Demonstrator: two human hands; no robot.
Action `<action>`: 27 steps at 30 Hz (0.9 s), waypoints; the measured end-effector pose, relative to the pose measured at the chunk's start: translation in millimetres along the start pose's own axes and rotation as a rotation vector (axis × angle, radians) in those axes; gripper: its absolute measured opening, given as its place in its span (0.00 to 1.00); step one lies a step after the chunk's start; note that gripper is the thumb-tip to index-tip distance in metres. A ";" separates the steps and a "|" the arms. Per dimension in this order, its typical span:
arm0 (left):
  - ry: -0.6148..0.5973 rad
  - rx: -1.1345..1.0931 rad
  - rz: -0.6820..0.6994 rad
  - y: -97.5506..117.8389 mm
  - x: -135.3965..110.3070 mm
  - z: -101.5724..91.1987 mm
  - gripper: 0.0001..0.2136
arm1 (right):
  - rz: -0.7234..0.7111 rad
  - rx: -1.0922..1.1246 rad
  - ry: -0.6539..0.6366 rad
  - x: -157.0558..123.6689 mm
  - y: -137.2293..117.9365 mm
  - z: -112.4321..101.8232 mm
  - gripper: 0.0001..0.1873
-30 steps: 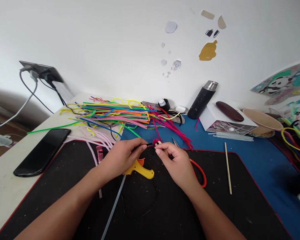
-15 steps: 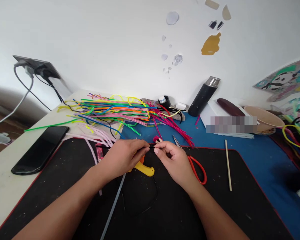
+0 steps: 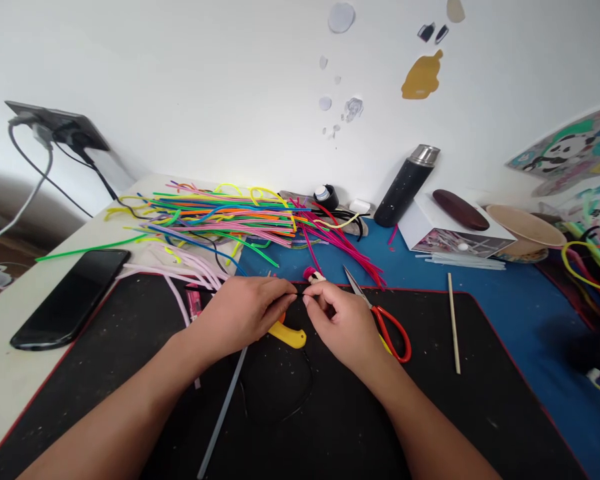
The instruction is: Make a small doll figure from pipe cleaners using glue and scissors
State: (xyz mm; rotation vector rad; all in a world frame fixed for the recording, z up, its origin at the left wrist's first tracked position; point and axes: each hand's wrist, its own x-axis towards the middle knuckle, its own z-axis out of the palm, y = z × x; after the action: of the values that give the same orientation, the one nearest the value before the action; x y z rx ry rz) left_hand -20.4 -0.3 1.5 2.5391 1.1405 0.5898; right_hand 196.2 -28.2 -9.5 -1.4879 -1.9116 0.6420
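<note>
Over the black mat, my left hand (image 3: pixel 253 307) pinches a black pipe cleaner (image 3: pixel 300 294), whose far end shows left of that hand. Close by on the right, my right hand (image 3: pixel 343 320) pinches the same pipe cleaner, fingertips and thumb together. Below my left hand is a yellow handle (image 3: pixel 289 335) with an orange part, apparently a glue gun, mostly hidden. A translucent glue stick (image 3: pixel 223 413) runs toward me from under the hand. Behind my right hand lie red-handled scissors (image 3: pixel 393 333) and a small pink and white piece (image 3: pixel 312 274).
Colourful pipe cleaners (image 3: pixel 230 217) are piled along the wall. A phone (image 3: pixel 73 297) lies on the left. A wooden stick (image 3: pixel 454 323) rests on the mat (image 3: pixel 485 427). Further back stand a black flask (image 3: pixel 405 190), a white box (image 3: pixel 430 220) and a bowl (image 3: pixel 525 227).
The view has shifted slightly, so the surroundings sit a little higher and further left. Both hands keep their pinch on the black pipe cleaner, almost unmoved.
</note>
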 end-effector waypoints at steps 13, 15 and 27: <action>-0.008 0.065 0.023 2.5 -0.3 0.5 0.12 | -0.008 -0.074 0.049 -1.4 0.0 1.9 0.07; -0.012 0.081 0.025 4.1 -0.2 0.9 0.12 | -0.016 -0.085 0.061 -1.2 0.8 2.5 0.06; -0.003 0.159 0.083 10.6 -2.8 7.1 0.14 | 0.002 -0.143 0.074 0.0 -3.1 6.2 0.06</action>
State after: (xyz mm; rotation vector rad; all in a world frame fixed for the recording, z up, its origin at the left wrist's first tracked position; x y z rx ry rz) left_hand -11.9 -10.0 -0.9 2.7325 1.1269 0.5338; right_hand 189.7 -29.0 -11.6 -1.5790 -1.9337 0.4520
